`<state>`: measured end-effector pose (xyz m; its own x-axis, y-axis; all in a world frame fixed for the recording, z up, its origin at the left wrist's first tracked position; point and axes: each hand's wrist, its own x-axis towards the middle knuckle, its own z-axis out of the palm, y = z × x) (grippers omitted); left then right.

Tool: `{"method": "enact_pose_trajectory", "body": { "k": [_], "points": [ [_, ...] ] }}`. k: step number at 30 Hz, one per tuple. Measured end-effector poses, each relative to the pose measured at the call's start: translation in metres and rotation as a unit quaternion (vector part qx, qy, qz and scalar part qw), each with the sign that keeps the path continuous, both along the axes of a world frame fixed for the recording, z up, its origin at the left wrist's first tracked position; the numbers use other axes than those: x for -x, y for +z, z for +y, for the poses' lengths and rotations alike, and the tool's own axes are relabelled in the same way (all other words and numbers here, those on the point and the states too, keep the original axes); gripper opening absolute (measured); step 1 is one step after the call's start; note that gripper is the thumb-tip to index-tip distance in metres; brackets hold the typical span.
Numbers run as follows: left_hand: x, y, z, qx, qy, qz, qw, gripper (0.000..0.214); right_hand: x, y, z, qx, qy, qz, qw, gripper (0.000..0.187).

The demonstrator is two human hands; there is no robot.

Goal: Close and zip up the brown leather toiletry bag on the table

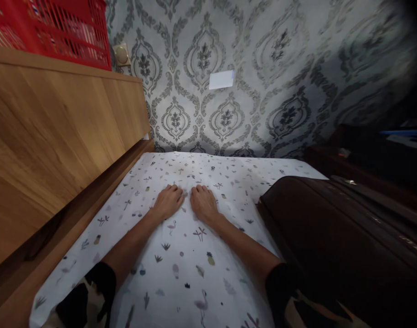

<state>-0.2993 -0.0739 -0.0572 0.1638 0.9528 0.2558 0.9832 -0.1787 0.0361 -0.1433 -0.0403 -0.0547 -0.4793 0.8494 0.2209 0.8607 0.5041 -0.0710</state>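
A white sheet (177,264) printed with flamingos, pineapples and palm trees covers the flat surface in front of me. My left hand (169,200) rests palm down on it, left of the middle, with the fingers slightly bent. Just to its right, a narrow gap apart, my right hand (204,202) lies palm down on the same cloth. Its fingers are also loosely bent, and their tips are partly hidden. No object shows in either hand. Around both hands the cloth looks mostly flat, without strong folds.
A wooden cabinet (74,123) borders the left side, with a red plastic basket (71,34) on top. At the right stands a dark brown case (317,228). Behind is a patterned wall (201,114) with a small white box-like piece (222,79) and a round dial (121,55).
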Motion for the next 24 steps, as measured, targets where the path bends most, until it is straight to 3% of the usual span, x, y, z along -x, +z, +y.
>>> {"method": "enact_pose_trajectory", "body": {
  "k": [4, 7, 11, 19, 24],
  "points": [
    [0.012, 0.002, -0.006, -0.017, -0.011, -0.008, 1.000, 0.028, -0.003, 0.002, -0.006, 0.007, 0.004, -0.005, 1.000, 0.032],
    [0.029, 0.010, -0.014, -0.042, 0.067, 0.028, 0.996, 0.027, -0.006, 0.003, -0.011, 0.013, 0.011, -0.009, 1.000, 0.031],
    [0.050, 0.018, -0.025, -0.008, 0.155, 0.042, 0.987, 0.026, -0.009, 0.003, -0.015, 0.018, 0.011, -0.008, 1.000, 0.031],
    [0.060, 0.013, -0.048, 0.021, 0.137, 0.072, 0.988, 0.025, -0.012, -0.005, -0.006, 0.008, 0.022, 0.010, 1.000, 0.040],
    [0.066, 0.011, -0.045, 0.030, 0.129, 0.039, 0.990, 0.033, -0.011, -0.014, 0.000, 0.021, 0.026, 0.018, 0.999, 0.044]
  ]
}}
